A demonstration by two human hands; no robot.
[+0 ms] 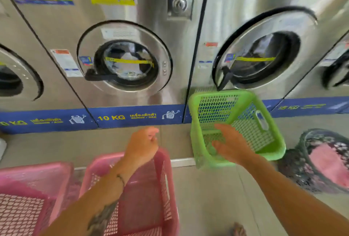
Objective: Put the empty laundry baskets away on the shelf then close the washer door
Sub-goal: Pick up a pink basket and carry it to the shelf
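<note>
No basket is shelved yet; no shelf is in view. Right of centre, the right hand (231,146) reaches into the tilted green perforated plastic laundry basket (234,126); its fingers are spread and lie against the mesh, but a firm grasp cannot be confirmed. At lower centre, the left hand (142,146), fingers loosely curled, hovers at the rim of a pink perforated plastic basket (147,198); contact is unclear. A second pink basket (28,188) sits lower left. The right-hand steel washer's round door (264,50) appears ajar, so I judge the whole task outstanding.
</note>
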